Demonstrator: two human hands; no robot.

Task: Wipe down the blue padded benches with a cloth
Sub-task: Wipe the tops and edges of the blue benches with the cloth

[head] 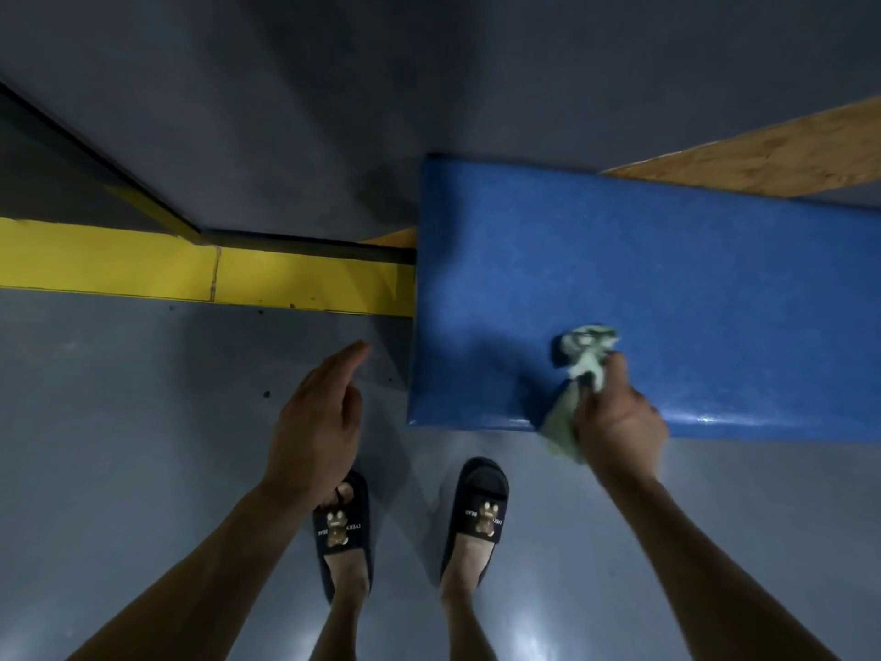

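One bench point(667, 288) is mid-wipe: right hand point(619, 422) grips the bunched cloth point(589, 355) near its front corner. Left hand point(314, 422) hangs free, fingers straight, holding nothing. Next, probably, sweeping strokes across the unwiped pad.

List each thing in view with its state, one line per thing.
Blue padded bench: glossy top, cloth on its near edge.
Green cloth: bunched, pressed on the bench.
Right hand: gripping the cloth.
Left hand: free, fingers straight, over the floor.
Black slippers: on both feet.
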